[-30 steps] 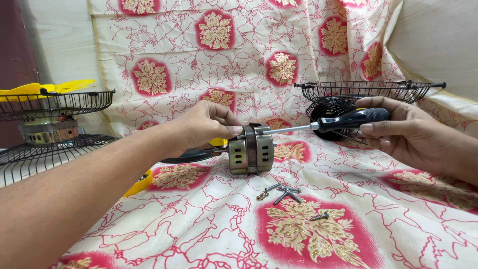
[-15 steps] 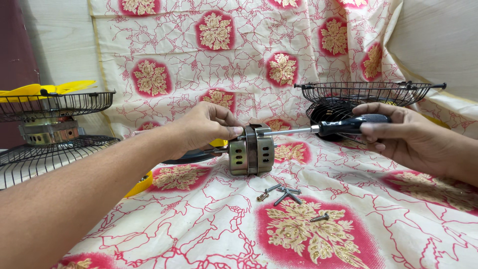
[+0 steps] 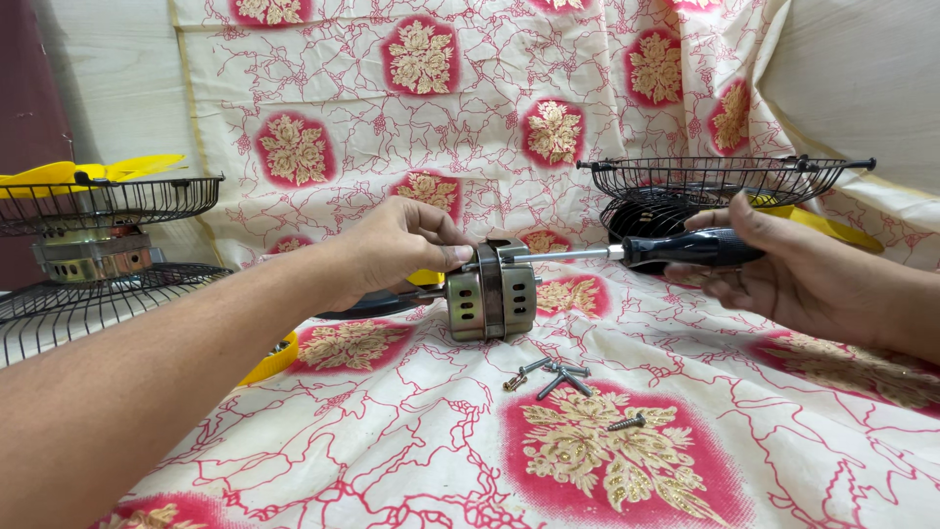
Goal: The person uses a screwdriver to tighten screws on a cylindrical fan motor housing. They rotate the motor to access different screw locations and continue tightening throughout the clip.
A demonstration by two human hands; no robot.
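Our left hand [image 3: 397, 250] grips the small motor [image 3: 492, 303]; our right hand [image 3: 783, 269] holds the screwdriver [image 3: 676, 250] sideways, its tip seemingly touching the motor's top.

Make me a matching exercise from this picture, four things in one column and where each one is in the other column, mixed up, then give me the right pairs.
Things:
1. screwdriver
2. fan motor
3. loose screws
4. yellow fan blades

Places:
A. lying on the patterned cloth in front of the motor
B. in the wire guard at far left
C. steadied on the cloth by the left hand
D. held level in the right hand, tip at the motor's top

Pairs: 1-D, 2-C, 3-A, 4-B
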